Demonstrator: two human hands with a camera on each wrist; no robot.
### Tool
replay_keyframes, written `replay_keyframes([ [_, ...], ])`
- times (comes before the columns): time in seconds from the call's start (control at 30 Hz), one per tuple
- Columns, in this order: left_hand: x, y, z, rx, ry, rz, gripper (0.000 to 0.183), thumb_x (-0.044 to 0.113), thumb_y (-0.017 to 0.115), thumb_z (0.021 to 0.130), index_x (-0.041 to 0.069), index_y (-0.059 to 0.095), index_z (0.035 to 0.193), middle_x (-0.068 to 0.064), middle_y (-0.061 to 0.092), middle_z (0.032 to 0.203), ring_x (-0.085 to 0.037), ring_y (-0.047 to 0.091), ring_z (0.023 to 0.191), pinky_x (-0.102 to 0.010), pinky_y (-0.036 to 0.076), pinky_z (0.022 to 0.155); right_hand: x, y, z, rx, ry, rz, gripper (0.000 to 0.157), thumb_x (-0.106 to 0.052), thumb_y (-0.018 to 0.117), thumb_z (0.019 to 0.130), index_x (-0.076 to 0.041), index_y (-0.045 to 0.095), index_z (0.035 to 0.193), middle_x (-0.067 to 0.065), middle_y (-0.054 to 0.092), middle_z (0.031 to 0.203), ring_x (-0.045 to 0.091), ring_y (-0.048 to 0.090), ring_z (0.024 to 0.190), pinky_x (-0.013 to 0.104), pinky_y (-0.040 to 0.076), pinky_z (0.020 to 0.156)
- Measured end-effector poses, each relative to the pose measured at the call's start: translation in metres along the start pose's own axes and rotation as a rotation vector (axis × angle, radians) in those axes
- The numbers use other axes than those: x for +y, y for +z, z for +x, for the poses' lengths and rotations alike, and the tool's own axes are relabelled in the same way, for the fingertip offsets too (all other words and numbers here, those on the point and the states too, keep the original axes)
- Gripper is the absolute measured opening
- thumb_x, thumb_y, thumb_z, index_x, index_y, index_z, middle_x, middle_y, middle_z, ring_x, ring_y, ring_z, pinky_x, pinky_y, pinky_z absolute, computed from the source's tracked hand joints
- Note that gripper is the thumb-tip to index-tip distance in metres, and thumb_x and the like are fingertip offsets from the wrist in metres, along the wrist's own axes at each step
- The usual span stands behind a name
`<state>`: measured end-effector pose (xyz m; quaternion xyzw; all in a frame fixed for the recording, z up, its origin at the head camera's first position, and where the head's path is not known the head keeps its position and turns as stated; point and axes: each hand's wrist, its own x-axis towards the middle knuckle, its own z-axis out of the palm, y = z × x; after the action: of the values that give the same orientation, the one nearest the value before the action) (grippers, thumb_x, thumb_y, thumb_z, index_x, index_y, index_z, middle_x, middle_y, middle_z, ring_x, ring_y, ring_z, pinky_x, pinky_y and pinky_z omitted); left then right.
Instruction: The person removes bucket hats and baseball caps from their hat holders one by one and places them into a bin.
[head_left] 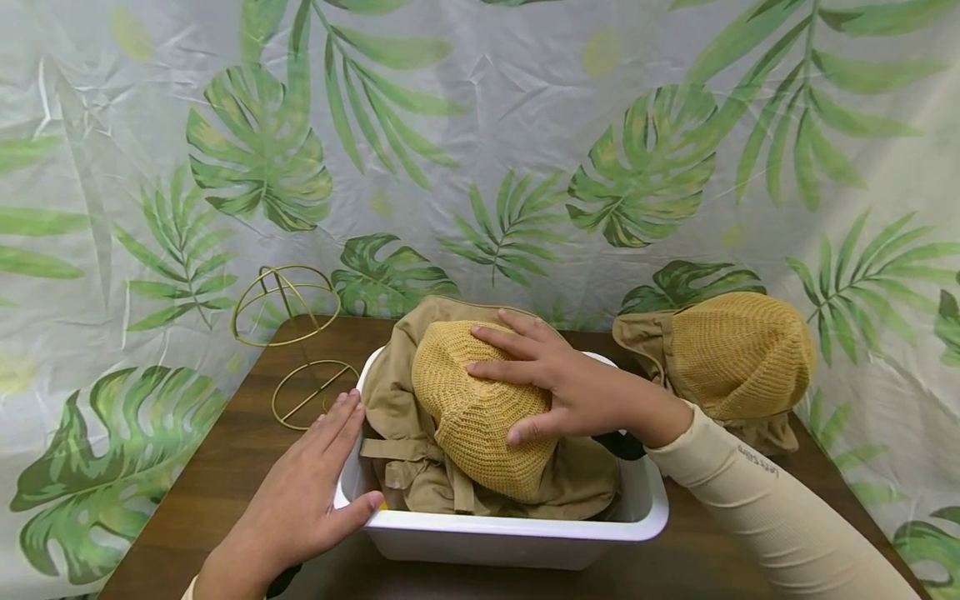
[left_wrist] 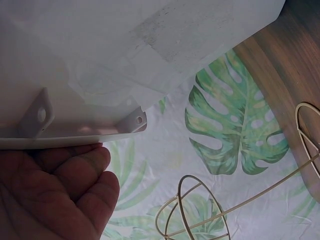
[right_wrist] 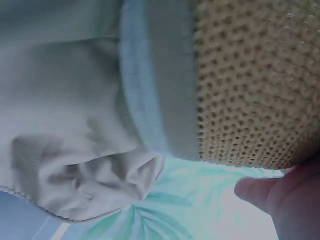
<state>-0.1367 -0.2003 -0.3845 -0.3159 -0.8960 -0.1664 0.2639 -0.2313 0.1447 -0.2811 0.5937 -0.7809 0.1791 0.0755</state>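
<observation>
A hat with a mustard knit crown (head_left: 480, 417) and tan cloth (head_left: 405, 417) around it lies in a white plastic tub (head_left: 517, 527). Across the crown's upper right, my right hand (head_left: 577, 387) rests with spread fingers. The right wrist view shows the knit (right_wrist: 255, 85) and cloth close up, with fingertips (right_wrist: 252, 190) at the crown's edge. My left hand (head_left: 300, 475) lies along the tub's left rim, its fingers extended and the thumb at the front corner. From the left wrist, that hand (left_wrist: 60, 187) is seen against the outer rim. Anything beneath the hat is mostly hidden.
A gold wire stand (head_left: 288, 343) is at the table's back left. A second, similar knit and cloth hat (head_left: 742, 358) sits at the back right. Under the tub is a dark wooden table (head_left: 202, 483), with a leaf-print curtain (head_left: 517, 133) behind it.
</observation>
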Motion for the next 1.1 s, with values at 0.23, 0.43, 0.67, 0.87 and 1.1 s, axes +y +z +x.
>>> replay_keyframes([
  [0.23, -0.001, 0.001, 0.0, 0.009, 0.014, -0.007, 0.088, 0.06, 0.052, 0.093, -0.015, 0.046, 0.139, -0.027, 0.039, 0.151, -0.04, 0.039, 0.138, -0.024, 0.009, 0.119, 0.003, 0.009, 0.002, -0.147, 0.019, -0.094, 0.088, -0.076, 0.041, 0.087, -0.025, 0.03, 0.158, 0.008, 0.011, 0.166, 0.039, 0.001, 0.15, 0.071, 0.014, 0.11],
  [0.43, -0.001, 0.001, 0.0, 0.005, 0.014, -0.011, 0.086, 0.058, 0.056, 0.092, -0.014, 0.047, 0.138, -0.027, 0.038, 0.151, -0.038, 0.038, 0.139, -0.026, 0.011, 0.119, 0.006, 0.016, 0.008, -0.206, 0.023, -0.144, 0.085, -0.077, 0.039, 0.089, -0.029, 0.027, 0.158, 0.004, 0.007, 0.166, 0.036, -0.003, 0.15, 0.069, 0.015, 0.111],
  [0.67, -0.001, 0.001, 0.001, -0.012, -0.01, -0.021, 0.087, 0.055, 0.061, 0.089, -0.014, 0.045, 0.141, -0.026, 0.038, 0.152, -0.04, 0.038, 0.139, -0.023, 0.007, 0.118, 0.009, 0.03, 0.016, -0.268, 0.001, -0.122, 0.083, -0.074, 0.035, 0.092, -0.027, 0.025, 0.159, 0.005, 0.003, 0.167, 0.036, -0.006, 0.15, 0.07, 0.01, 0.112],
  [0.87, -0.001, -0.001, 0.001, -0.017, -0.011, -0.016, 0.087, 0.056, 0.059, 0.09, -0.013, 0.044, 0.141, -0.025, 0.038, 0.152, -0.04, 0.037, 0.14, -0.022, 0.006, 0.118, 0.012, 0.04, 0.021, -0.335, 0.011, -0.139, 0.08, -0.075, 0.03, 0.093, -0.031, 0.019, 0.159, 0.001, -0.003, 0.167, 0.04, -0.005, 0.15, 0.071, 0.008, 0.111],
  [1.1, -0.001, 0.0, 0.001, -0.019, 0.003, -0.012, 0.088, 0.059, 0.055, 0.092, -0.014, 0.044, 0.141, -0.026, 0.038, 0.152, -0.04, 0.037, 0.139, -0.022, 0.008, 0.118, 0.021, 0.053, 0.024, -0.432, 0.045, -0.21, 0.081, -0.075, 0.034, 0.092, -0.034, 0.014, 0.159, -0.002, -0.012, 0.166, 0.037, -0.011, 0.15, 0.065, 0.009, 0.114],
])
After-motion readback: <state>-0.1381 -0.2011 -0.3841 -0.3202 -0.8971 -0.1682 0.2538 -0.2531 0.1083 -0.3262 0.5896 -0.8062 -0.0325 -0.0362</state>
